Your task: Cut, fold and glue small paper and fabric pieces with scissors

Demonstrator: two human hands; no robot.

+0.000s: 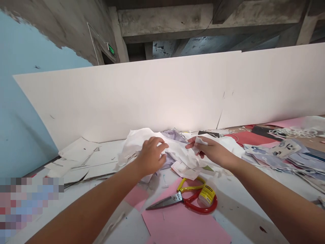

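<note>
Here the left hand (152, 156) touches crumpled white material (177, 152), apart from the right hand (210, 151) pinching a white scrap (199, 144).

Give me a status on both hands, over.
Left hand resting on crumpled white material. Right hand pinching small white scrap. Red-and-yellow scissors on pink paper, below the hands, not in the way.

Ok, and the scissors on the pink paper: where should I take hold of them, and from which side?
Take the red and yellow handle loops of the scissors, coming from above on the right, near your right hand. The loops lie toward that side and the closed blades point left. A small yellow-labelled object sits against the red loop, so grip slightly left of it.
</note>
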